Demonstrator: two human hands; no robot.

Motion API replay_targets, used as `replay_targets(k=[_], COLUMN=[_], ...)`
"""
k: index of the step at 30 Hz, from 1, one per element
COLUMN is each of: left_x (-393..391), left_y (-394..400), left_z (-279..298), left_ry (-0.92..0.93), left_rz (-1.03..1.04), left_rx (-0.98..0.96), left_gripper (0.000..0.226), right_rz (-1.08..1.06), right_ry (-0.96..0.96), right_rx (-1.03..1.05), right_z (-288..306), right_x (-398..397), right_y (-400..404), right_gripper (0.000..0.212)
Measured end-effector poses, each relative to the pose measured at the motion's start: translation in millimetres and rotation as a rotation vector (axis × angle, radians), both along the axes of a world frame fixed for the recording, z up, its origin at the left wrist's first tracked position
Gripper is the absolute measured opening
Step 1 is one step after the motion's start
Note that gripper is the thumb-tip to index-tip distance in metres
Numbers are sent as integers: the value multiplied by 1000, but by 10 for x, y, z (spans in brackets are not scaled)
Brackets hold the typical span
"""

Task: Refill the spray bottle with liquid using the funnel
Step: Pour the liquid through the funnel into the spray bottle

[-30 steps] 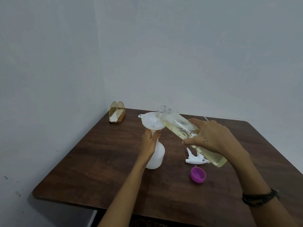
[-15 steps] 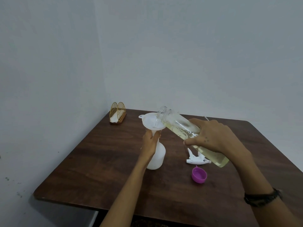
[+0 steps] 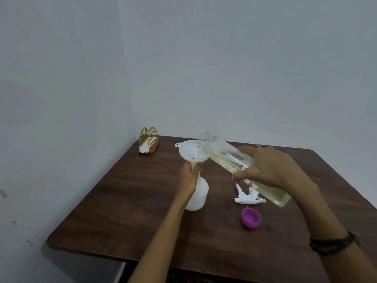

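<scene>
A white spray bottle (image 3: 199, 196) stands upright on the dark wooden table (image 3: 126, 205), with a white funnel (image 3: 190, 153) seated in its neck. My left hand (image 3: 188, 176) grips the bottle's neck just under the funnel. My right hand (image 3: 267, 166) holds a clear bottle of pale yellow liquid (image 3: 228, 160), tilted with its open mouth over the funnel. A thin stream runs from the mouth into the funnel bowl. The white trigger sprayer head (image 3: 247, 198) lies on the table to the right of the spray bottle.
A purple cap (image 3: 250, 217) lies open side up in front of the sprayer head. A gold wire napkin holder (image 3: 148, 142) stands at the table's far left corner, close to the wall. The table's left edge runs near the wall.
The clear bottle has tipped slightly further, and liquid now streams into the funnel. Both hands keep their grips and places.
</scene>
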State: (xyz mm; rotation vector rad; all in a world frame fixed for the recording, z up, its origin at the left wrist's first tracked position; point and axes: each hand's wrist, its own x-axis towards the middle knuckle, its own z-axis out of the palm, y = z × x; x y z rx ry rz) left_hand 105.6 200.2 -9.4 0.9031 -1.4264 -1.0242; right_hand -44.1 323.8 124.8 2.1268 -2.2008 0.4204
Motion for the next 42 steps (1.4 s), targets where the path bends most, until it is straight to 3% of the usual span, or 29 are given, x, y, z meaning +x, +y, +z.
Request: replay_targets(k=[8, 42], left_x=[-1, 4], left_y=[-9, -60], left_z=[-12, -41], left_ry=[6, -8], left_rz=[-5, -6], left_rx=[12, -11], left_gripper=[13, 20], right_rz=[-15, -9], right_ry=[6, 67], right_rx=[18, 20], right_z=[16, 73], right_x=[-29, -6], right_y=[9, 12], right_gripper=[52, 54])
